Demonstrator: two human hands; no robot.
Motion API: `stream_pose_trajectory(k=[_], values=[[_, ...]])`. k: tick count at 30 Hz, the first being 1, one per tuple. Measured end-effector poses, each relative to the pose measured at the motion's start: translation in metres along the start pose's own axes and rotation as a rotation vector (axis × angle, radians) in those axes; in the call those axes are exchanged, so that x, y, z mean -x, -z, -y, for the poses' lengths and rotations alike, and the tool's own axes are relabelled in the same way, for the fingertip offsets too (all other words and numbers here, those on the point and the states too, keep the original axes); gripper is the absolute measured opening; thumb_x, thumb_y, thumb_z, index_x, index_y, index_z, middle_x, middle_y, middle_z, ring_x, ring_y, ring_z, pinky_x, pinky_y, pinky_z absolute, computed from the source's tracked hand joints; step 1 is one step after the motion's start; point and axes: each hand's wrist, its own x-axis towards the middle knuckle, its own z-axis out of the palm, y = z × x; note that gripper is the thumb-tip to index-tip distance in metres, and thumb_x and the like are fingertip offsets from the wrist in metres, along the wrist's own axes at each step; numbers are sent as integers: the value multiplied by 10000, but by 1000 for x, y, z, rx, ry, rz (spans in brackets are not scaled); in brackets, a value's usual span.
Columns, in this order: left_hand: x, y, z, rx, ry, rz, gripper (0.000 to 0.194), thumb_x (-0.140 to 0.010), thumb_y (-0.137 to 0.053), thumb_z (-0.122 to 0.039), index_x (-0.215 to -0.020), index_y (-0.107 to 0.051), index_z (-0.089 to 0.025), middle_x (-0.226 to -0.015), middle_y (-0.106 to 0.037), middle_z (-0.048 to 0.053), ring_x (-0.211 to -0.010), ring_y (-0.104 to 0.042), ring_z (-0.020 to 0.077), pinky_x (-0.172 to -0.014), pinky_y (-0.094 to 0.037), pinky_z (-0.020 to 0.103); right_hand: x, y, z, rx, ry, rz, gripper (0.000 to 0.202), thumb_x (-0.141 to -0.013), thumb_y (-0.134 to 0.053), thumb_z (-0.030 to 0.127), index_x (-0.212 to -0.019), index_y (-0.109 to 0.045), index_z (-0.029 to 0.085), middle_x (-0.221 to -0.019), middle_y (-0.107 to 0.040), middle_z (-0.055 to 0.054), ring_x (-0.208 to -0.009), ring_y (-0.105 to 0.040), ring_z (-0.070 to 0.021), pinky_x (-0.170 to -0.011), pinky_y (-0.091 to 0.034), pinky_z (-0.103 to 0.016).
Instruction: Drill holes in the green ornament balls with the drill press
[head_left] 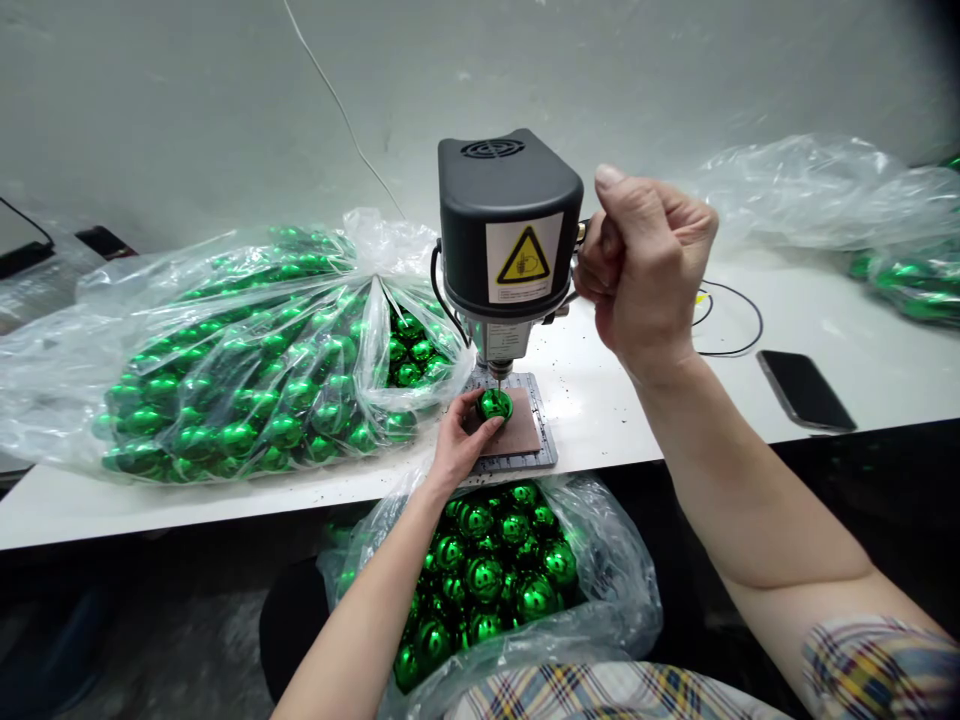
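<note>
A shiny green bauble [495, 404] sits on the base plate of a small bench drill press [517, 225], right below its bit. The fingers and thumb of my left hand [459, 440] are closed around the bauble's side. Up beside the black motor housing, my right hand [651, 260] is wrapped in a fist around the drill press lever [581, 232], most of which is hidden by the fingers. A brown pad [523, 432] lies between the bauble and the grey base plate [546, 445].
A large clear bag of green baubles [247, 390] lies left of the drill press. Another open bag of baubles [487, 575] rests below the table edge. A phone [806, 388] and a thin black cable [757, 315] lie right. More bagged baubles [919, 280] stand far right.
</note>
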Motion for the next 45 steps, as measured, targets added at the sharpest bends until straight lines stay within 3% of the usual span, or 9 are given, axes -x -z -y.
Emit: stream_pose_trajectory(k=[5, 11, 14, 21, 26, 38, 45], values=[[9, -3, -2, -11, -108, 66, 522, -751, -834, -334, -1188, -586, -193, -1240, -642, 118, -1194, -612, 255, -1095, -454, 440, 0, -1, 0, 15, -2, -2, 545, -887, -669, 435, -495, -354, 225, -419, -315, 60, -351, -237, -54, -375, -162, -292], [12, 0, 3, -61, -151, 82, 495, -790, -803, -321, -1205, -559, -208, -1261, -629, 112, -1225, -597, 255, -1114, -436, 438, 2, -3, 3, -85, 19, -19, 489, -878, -637, 240, -459, -383, 223, -384, -335, 62, -314, -226, -61, -329, -117, -295], [12, 1, 4, -84, -160, 67, 487, -789, -804, -327, -1200, -568, -213, -1261, -639, 107, -1224, -601, 255, -1111, -438, 436, 2, -2, 2, -107, 36, -2, 491, -882, -653, 228, -465, -393, 222, -383, -341, 62, -306, -249, -64, -323, -124, -295], [6, 2, 2, 49, -17, -23, 502, -750, -826, -425, -1114, -575, -185, -1131, -705, 104, -1080, -673, 242, -1004, -516, 413, 3, -2, 2, -118, 41, -9, 496, -860, -702, 267, -464, -407, 222, -387, -349, 63, -298, -252, -61, -325, -113, -297], [-2, 8, 7, 158, 66, -45, 536, -737, -824, -469, -1123, -575, -193, -1140, -726, 98, -1096, -678, 228, -1024, -510, 408, 3, -3, 3, -111, 26, -21, 493, -855, -687, 257, -455, -401, 228, -385, -346, 64, -302, -260, -64, -337, -112, -304], [-4, -1, 5, 85, 33, -78, 486, -737, -827, -418, -1099, -611, -175, -1096, -718, 92, -1046, -673, 235, -994, -505, 401, 3, -2, 3, -66, 6, -24, 503, -858, -678, 306, -463, -378, 225, -396, -331, 70, -322, -254, -56, -335, -128, -284], [-10, 3, 6, 51, 71, -86, 506, -773, -779, -486, -1122, -634, -150, -1111, -714, 100, -1036, -663, 220, -986, -490, 366, 2, -2, 3, -58, -8, -31, 481, -859, -647, 261, -456, -387, 228, -395, -333, 58, -326, -252, -63, -341, -120, -308]])
